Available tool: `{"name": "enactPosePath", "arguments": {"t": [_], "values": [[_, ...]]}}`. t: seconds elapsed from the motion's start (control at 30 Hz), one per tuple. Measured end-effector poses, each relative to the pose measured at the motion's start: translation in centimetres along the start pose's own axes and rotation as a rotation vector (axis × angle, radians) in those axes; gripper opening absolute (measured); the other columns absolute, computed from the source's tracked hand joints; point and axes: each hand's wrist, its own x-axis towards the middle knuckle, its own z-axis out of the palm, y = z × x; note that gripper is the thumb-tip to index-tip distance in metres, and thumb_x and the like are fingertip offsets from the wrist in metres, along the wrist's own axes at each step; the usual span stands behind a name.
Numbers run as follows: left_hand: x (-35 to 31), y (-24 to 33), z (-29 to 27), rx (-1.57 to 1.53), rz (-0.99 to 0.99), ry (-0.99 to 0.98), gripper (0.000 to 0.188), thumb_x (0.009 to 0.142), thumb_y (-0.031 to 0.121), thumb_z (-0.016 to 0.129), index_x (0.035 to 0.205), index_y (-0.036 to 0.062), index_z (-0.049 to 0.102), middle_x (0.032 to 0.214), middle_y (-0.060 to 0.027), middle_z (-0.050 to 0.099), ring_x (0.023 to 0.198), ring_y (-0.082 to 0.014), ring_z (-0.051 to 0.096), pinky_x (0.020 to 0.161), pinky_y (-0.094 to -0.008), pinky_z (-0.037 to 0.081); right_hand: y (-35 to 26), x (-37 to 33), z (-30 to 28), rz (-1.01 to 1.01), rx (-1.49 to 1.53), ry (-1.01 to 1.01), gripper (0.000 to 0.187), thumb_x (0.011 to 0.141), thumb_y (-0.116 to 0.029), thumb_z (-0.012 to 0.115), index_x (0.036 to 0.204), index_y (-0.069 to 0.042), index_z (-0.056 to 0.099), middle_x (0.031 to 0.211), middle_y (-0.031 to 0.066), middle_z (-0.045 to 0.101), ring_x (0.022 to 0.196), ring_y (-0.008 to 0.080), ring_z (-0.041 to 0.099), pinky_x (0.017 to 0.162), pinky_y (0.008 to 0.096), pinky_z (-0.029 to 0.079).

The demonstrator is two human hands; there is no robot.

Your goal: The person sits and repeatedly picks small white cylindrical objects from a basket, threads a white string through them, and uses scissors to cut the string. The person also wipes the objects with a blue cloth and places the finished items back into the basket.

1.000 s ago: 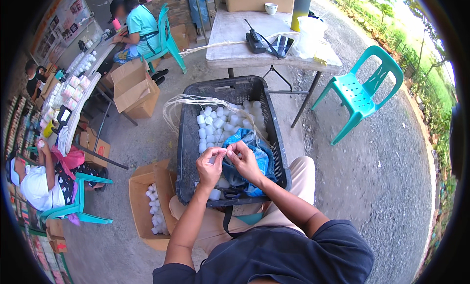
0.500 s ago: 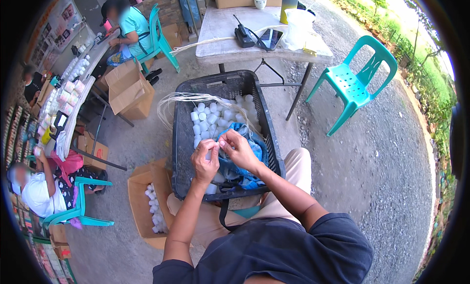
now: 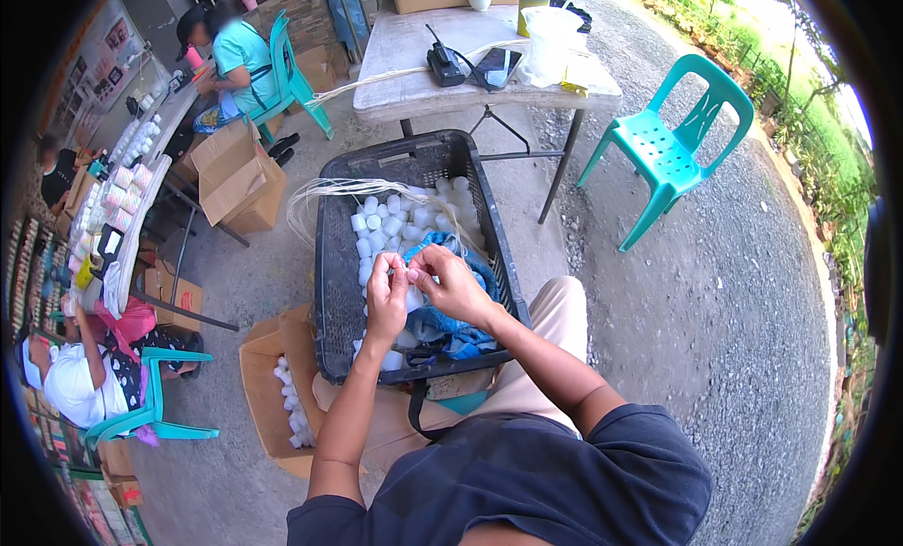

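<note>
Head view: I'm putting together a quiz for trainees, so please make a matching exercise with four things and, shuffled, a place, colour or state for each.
Column one
1. Right hand
2. Black crate
3. Handheld radio
4. Unoccupied chair

Column two
A. on the white table
B. turquoise
C. fingertips close to those of the left hand
D. containing white cylinders and a blue cloth

Pairs: 1-C, 2-D, 3-A, 4-B

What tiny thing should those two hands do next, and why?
Perhaps one slow, gentle finger turn: the left hand and right hand bring their fingertips close together above the black crate, and anything between them seems too small for big movements.
</note>
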Motion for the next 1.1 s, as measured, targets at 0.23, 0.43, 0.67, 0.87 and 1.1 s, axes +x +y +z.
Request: {"name": "enactPosePath", "arguments": {"t": [0.23, 0.43, 0.67, 0.87, 1.1], "values": [[-0.4, 0.2, 0.6, -0.412, -0.228, 0.003, 0.012, 0.100, 0.018, 0.048, 0.100, 0.0064, 0.048, 0.091, 0.0011, 0.046, 0.082, -0.0051, 0.046, 0.075, -0.0215, 0.043, -0.3, -0.9, -0.8, -0.061, -0.039, 0.013, 0.010, 0.084, -0.010, 0.061, 0.085, -0.001, 0.057, 0.081, 0.0125, 0.058, 0.078, 0.0270, 0.055, 0.071, 0.0377, 0.044], [-0.3, 2.4, 1.8, -0.480, -0.277, 0.046, 0.025, 0.097, 0.022, 0.057, 0.111, 0.0023, 0.058, 0.098, -0.0003, 0.060, 0.087, -0.0082, 0.057, 0.081, -0.0235, 0.045, -0.5, 0.0, -0.4, 0.199, 0.272, 0.065, 0.016, 0.090, -0.012, 0.063, 0.083, 0.001, 0.056, 0.072, 0.0037, 0.058, 0.066, 0.0061, 0.052, 0.055, 0.0250, 0.044], [4.4, 4.0, -0.7, -0.674, -0.050, 0.312, 0.047, 0.100, 0.037, 0.045, 0.129, -0.0008, 0.043, 0.125, -0.0125, 0.050, 0.111, -0.0231, 0.055, 0.096, -0.0363, 0.044, -2.7, 2.8, 1.8, -0.015, 0.096, -0.038, 0.018, 0.090, -0.015, 0.061, 0.090, 0.003, 0.059, 0.082, 0.0178, 0.064, 0.075, 0.0300, 0.064, 0.067, 0.0373, 0.048], [1.9, 4.3, -5.5, -0.787, -0.238, 0.003, 0.057, 0.096, 0.020, 0.054, 0.141, -0.0033, 0.027, 0.144, -0.0231, 0.038, 0.132, -0.0336, 0.041, 0.111, -0.0424, 0.032, -3.2, 3.7, 3.0, -0.276, -0.119, -0.078, 0.007, 0.084, -0.008, 0.063, 0.083, -0.002, 0.061, 0.082, 0.0148, 0.061, 0.078, 0.0350, 0.058, 0.066, 0.0387, 0.045], [-1.7, 4.2, -12.2, -1.036, -0.153, 0.314, 0.049, 0.094, 0.009, 0.054, 0.138, -0.0029, 0.035, 0.143, -0.0209, 0.039, 0.137, -0.0331, 0.034, 0.114, -0.0412, 0.028, -2.0, 3.3, 4.4, -0.058, 0.099, -0.148, 0.011, 0.091, -0.015, 0.061, 0.095, -0.005, 0.062, 0.083, 0.0034, 0.059, 0.081, 0.0151, 0.057, 0.070, 0.0294, 0.047]]}}
